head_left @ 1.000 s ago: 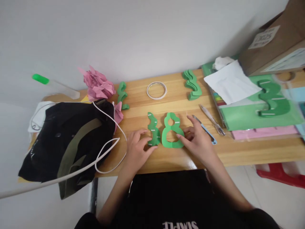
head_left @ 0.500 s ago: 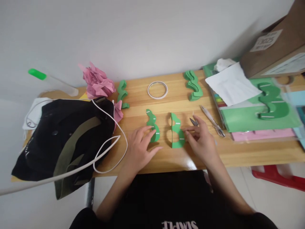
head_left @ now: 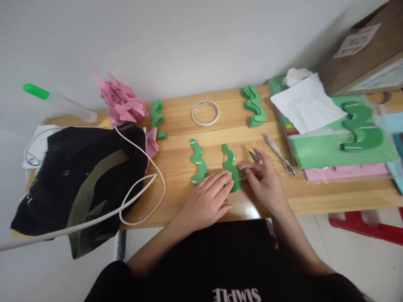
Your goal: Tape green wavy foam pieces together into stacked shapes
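My left hand [head_left: 211, 199] lies flat with fingers stretched, its fingertips pressing on a wavy green paper cutout [head_left: 229, 161] on the table. My right hand [head_left: 266, 180] is curled at that cutout's right edge, thumb and finger closed on it. A thin pale strip stands up by the right index fingertip. Dark pointed scissors [head_left: 254, 157] lie under the right hand, mostly hidden. To the left, a second green paper cutout [head_left: 197, 161] with small white tape strips shows partly folded, just beyond my left hand.
Behind are a tape roll [head_left: 205, 113] and stacked green cutouts [head_left: 253, 107], with more green cutouts [head_left: 157, 119] at left. A pen [head_left: 278, 153] lies right. A black bag [head_left: 91, 180], white cable [head_left: 163, 188], pink paper flowers [head_left: 122, 102], papers [head_left: 343, 157] and a cardboard box [head_left: 362, 54] surround them.
My left hand has moved right, from the left cutout onto the right one. The right cutout, open in a loop before, now lies flatter under it. My right hand has stayed near its edge.
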Motion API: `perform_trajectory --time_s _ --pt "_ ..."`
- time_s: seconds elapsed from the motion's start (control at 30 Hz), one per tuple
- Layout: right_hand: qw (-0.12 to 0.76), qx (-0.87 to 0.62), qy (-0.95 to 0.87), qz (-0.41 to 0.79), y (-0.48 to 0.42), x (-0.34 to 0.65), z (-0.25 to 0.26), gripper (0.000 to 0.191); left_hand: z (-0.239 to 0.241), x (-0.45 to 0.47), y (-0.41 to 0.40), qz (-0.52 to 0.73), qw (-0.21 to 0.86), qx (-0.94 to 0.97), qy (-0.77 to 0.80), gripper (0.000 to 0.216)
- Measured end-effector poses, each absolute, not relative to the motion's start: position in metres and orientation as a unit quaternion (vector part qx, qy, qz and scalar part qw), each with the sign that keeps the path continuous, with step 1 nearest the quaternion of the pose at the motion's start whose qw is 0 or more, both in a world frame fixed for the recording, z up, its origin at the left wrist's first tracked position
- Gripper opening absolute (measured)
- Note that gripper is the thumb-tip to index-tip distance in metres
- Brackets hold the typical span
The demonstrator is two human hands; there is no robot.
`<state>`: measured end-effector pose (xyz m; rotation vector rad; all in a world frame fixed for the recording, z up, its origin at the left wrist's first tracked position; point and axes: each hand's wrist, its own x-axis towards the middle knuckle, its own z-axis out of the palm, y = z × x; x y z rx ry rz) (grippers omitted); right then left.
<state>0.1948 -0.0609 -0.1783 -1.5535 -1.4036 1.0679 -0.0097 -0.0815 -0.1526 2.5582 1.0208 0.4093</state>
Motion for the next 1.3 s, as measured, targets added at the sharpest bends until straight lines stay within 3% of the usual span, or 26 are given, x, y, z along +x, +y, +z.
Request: perform_trajectory --time_s 0.57,0.83,1.03,1.13,1.3 --pt "0.409 -0.6 -0.519 0.451 -0.065 0.192 -0.171 0.055 -0.163 -0.004 -0.089 0.13 0.167 0.912 0.352 0.043" --pt "0.412 -0.599 -0.53 0.437 -0.067 0.194 -0.172 0.055 -0.153 -0.017 -0.086 0.294 0.091 0.865 0.396 0.037" --pt "0.433 -0.58 -0.54 0.43 -0.067 0.191 -0.166 0.054 -0.153 -0.047 -0.064 0.332 0.049 0.789 0.514 0.034" --pt "0.422 -0.581 -0.549 0.427 -0.069 0.187 -0.16 0.061 -0.157 -0.062 -0.052 0.282 0.064 0.791 0.539 0.037" --pt "0.366 -0.586 -0.6 0.403 -0.078 0.172 -0.153 0.089 -0.165 -0.073 -0.042 0.17 0.146 0.837 0.499 0.055"
